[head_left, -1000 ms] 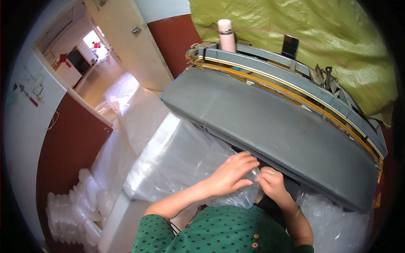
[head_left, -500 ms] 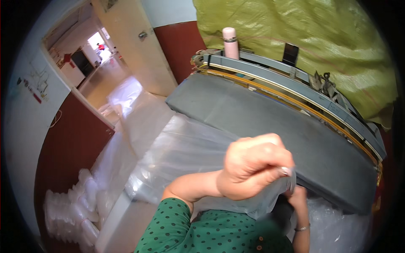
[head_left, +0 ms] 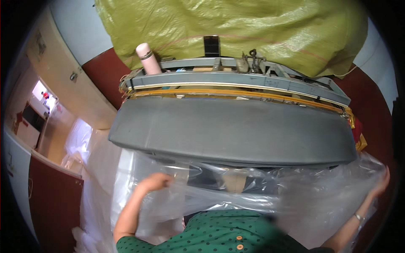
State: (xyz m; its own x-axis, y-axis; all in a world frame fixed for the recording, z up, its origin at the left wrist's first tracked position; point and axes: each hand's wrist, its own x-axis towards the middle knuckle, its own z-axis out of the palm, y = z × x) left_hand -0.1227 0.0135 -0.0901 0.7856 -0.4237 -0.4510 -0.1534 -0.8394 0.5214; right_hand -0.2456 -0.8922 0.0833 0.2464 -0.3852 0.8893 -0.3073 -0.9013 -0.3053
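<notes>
A wide clear plastic film point(head_left: 236, 202) stretches between my hands, in front of my green dotted shirt. My left hand point(head_left: 158, 181), slightly blurred, closes on the film at the left. Far to the right, my right hand point(head_left: 383, 183) grips the film's raised edge; a bracelet is on that wrist. Just beyond the film lies a long grey padded board point(head_left: 232, 130), whose near edge is close to the sheet. Part of the film's underside and my fingertips are hidden.
Behind the board runs a grey metal frame point(head_left: 202, 79) with an orange-yellow strip. A pink flask point(head_left: 148, 59) and a dark phone-like slab point(head_left: 211, 45) stand there. Yellow-green woven sheeting point(head_left: 253, 25) hangs behind. More plastic film point(head_left: 99, 177) trails toward the doorway at left.
My view has swung right. My right hand has moved far out to the right, my left hand down and left, and the film is now spread wide between them.
</notes>
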